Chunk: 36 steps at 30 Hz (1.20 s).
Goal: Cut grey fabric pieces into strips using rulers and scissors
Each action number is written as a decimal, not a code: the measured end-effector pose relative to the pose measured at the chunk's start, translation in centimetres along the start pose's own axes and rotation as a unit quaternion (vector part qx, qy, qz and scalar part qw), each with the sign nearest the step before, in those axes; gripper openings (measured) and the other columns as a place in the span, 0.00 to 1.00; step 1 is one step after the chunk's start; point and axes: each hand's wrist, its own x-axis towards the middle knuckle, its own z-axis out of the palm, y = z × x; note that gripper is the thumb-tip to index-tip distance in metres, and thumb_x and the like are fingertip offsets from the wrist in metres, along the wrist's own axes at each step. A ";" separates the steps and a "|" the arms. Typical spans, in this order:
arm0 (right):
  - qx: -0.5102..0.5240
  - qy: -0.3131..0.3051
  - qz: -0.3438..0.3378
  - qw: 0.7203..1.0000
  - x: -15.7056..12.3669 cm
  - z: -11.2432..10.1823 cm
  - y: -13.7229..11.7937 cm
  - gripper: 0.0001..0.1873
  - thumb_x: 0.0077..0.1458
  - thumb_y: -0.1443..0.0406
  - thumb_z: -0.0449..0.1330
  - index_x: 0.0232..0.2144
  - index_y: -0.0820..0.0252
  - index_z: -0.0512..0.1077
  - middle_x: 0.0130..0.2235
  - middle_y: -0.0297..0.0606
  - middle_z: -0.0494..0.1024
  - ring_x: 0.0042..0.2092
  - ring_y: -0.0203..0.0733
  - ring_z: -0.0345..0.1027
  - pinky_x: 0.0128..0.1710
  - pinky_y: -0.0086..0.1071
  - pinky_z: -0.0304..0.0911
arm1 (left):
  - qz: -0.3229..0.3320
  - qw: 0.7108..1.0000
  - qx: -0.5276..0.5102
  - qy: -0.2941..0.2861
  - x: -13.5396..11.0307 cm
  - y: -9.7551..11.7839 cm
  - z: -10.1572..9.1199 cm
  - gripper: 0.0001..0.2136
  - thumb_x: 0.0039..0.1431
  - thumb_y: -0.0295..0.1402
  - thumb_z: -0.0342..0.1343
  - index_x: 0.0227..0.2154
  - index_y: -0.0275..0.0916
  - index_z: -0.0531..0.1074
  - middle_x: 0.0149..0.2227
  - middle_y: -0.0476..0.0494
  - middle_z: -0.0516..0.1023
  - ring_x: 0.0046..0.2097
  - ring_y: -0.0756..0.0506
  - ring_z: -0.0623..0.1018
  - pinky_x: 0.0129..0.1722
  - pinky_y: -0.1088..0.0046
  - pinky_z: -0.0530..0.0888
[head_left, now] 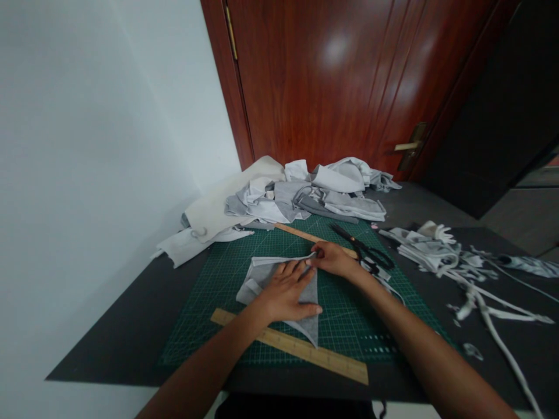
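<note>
A folded piece of grey fabric with white edges lies on a green cutting mat. My left hand rests flat on the fabric with its fingers spread. At the fabric's upper right corner, my right hand pinches the edge between thumb and fingers. A wooden ruler lies in front, its middle partly under the fabric's lower tip or just touching it; I cannot tell which. Beyond my right hand are a second wooden ruler and black-handled scissors, partly hidden by the hand.
Heaped grey and white cloth lies along the back of the dark table. Fabric scraps and strips are spread on the right. A white wall stands at the left and a brown door behind.
</note>
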 end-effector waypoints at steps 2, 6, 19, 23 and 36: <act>-0.064 0.021 -0.003 0.998 -0.4 0.4 -0.3 0.11 0.49 0.62 0.69 0.35 0.60 0.77 0.27 0.34 0.77 0.30 0.41 0.71 0.32 0.32 0.60 | 0.010 1.000 -0.003 0.001 0.1 0.0 0.0 0.44 0.62 0.64 0.48 0.72 0.41 0.51 0.75 0.33 0.48 0.74 0.29 0.48 0.69 0.45 0.51; -0.059 0.062 -0.012 0.996 -0.4 1.2 -0.7 0.03 0.52 0.67 0.65 0.33 0.60 0.77 0.30 0.36 0.79 0.33 0.42 0.72 0.34 0.32 0.61 | 0.022 1.000 -0.009 -0.010 0.3 -0.2 0.2 0.45 0.62 0.64 0.47 0.72 0.38 0.49 0.75 0.32 0.47 0.75 0.30 0.45 0.70 0.45 0.50; -0.049 0.045 -0.012 0.998 -0.1 0.5 -0.7 0.07 0.48 0.67 0.70 0.30 0.59 0.74 0.28 0.33 0.78 0.31 0.39 0.72 0.32 0.30 0.61 | 0.035 0.999 0.001 -0.011 0.5 -0.1 1.1 0.46 0.66 0.61 0.44 0.73 0.31 0.42 0.75 0.27 0.42 0.76 0.35 0.42 0.73 0.55 0.45; -0.076 0.040 0.015 0.996 -0.1 0.3 -0.1 0.09 0.49 0.66 0.70 0.33 0.60 0.76 0.28 0.35 0.78 0.32 0.41 0.72 0.33 0.31 0.61 | 0.026 0.999 0.007 -0.028 0.5 0.1 0.8 0.46 0.66 0.61 0.44 0.72 0.28 0.42 0.75 0.27 0.42 0.76 0.36 0.41 0.73 0.57 0.43; -0.038 0.058 -0.014 0.997 -0.5 1.5 -1.2 0.10 0.51 0.74 0.58 0.35 0.57 0.69 0.34 0.34 0.77 0.38 0.41 0.71 0.40 0.32 0.63 | 0.036 0.999 -0.010 -0.027 0.2 0.5 0.7 0.42 0.68 0.56 0.45 0.72 0.27 0.43 0.75 0.25 0.39 0.75 0.35 0.38 0.73 0.56 0.45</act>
